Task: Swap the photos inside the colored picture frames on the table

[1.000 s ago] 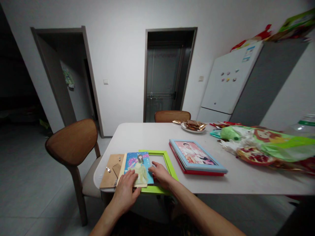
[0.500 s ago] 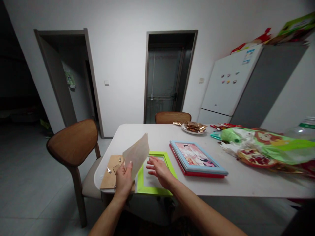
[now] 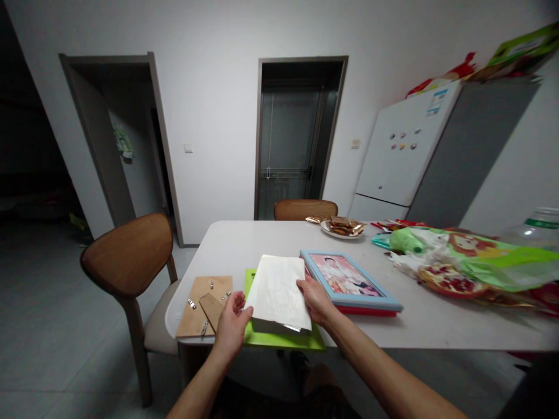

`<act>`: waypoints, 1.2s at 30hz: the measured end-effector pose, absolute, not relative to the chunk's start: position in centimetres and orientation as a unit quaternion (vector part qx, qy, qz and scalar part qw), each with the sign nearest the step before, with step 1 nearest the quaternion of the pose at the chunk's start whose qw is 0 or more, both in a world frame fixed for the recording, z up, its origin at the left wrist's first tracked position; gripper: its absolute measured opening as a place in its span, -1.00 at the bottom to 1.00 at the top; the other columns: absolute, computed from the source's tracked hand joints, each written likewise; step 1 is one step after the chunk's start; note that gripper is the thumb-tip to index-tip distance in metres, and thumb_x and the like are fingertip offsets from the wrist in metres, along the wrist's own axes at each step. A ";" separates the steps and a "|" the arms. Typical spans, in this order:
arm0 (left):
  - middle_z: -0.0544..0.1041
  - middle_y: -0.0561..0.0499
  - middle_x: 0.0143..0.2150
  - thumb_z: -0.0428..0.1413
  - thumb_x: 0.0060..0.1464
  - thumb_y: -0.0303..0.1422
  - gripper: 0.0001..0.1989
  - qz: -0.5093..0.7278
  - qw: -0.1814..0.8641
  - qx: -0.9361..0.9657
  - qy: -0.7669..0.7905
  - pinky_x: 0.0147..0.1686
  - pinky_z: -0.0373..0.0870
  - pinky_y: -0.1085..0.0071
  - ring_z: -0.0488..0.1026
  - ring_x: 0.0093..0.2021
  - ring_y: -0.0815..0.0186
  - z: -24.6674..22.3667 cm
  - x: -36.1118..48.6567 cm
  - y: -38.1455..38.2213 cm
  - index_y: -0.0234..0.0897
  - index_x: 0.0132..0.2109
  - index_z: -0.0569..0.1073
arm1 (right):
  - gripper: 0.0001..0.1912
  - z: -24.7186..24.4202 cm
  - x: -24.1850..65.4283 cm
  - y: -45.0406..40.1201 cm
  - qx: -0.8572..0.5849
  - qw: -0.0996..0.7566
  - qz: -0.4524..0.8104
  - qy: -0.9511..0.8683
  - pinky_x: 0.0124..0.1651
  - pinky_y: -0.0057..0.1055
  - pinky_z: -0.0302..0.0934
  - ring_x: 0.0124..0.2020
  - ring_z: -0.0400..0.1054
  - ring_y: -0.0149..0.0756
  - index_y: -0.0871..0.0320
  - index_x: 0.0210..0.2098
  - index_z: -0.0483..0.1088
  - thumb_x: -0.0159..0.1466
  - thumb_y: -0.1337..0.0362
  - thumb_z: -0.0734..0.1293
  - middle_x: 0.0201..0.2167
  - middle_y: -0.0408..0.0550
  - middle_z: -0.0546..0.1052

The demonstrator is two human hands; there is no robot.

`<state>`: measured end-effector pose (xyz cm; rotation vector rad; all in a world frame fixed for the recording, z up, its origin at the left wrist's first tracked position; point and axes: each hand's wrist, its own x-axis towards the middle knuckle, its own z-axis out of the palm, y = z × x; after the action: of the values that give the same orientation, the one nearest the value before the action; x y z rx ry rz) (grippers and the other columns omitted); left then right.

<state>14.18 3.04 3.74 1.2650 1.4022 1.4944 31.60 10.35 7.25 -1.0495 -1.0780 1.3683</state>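
Over the lime-green picture frame (image 3: 283, 340) is a small stack of white paper sheets (image 3: 279, 291), tilted and with its blank side up. My right hand (image 3: 318, 299) grips the right edge of the paper, thumb on top. At the left edge is my left hand (image 3: 233, 323), its fingers loosely curled and apart from the thumb, which is at the paper's edge. Left of it lies a brown frame backing board (image 3: 196, 291) with metal clips and a stand leg (image 3: 211, 308). Most of the green frame is hidden under the paper.
A blue picture frame (image 3: 349, 276) with a photo lies on a red one (image 3: 371, 312) to the right. Farther back are a plate of wrapped snacks (image 3: 343, 227), a cut pomegranate (image 3: 452, 280) and plastic bags (image 3: 493, 250). A wooden chair (image 3: 131, 256) stands at the left.
The paper has gone from upright in my left hand to lying nearly flat over the green frame. My right hand has taken hold of its right edge; my left fingers have loosened.
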 end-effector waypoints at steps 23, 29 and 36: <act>0.30 -0.19 0.06 0.04 -0.14 -0.43 -0.63 0.335 0.161 0.701 0.608 0.09 0.07 0.27 0.17 0.09 0.19 2.9 15.4 1.5 -0.39 -0.09 0.33 | -0.68 5.0 31.0 12.9 -0.617 0.299 0.287 -0.669 -0.29 -0.48 0.14 -0.29 0.34 -0.26 0.32 -0.26 0.39 0.04 0.35 0.14 -0.29 0.10 0.48; 0.28 -0.13 0.09 -0.02 -0.05 -0.34 -0.63 0.235 0.139 0.736 0.619 0.11 0.01 0.25 0.06 0.16 0.17 4.2 15.8 0.8 -0.33 -0.05 0.32 | -0.60 5.8 30.7 11.8 -0.655 0.210 0.127 -0.715 -0.12 -0.30 0.05 -0.11 0.21 -0.09 0.36 -0.19 0.34 0.08 0.20 0.15 -0.17 0.26 0.37; 0.24 -0.16 0.11 -0.02 -0.06 -0.36 -0.57 0.251 0.156 0.742 0.602 0.12 0.01 0.27 0.06 0.16 0.20 4.2 14.9 0.2 -0.38 0.01 0.27 | -0.58 3.8 31.2 11.6 -0.658 0.148 0.018 -0.738 -0.14 -0.19 0.03 -0.09 0.14 -0.05 0.29 -0.14 0.29 0.10 0.15 0.12 -0.09 0.19 0.28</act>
<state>14.91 0.23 4.22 2.1245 1.7227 0.7191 31.23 11.58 3.77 -1.8918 -2.1241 0.0532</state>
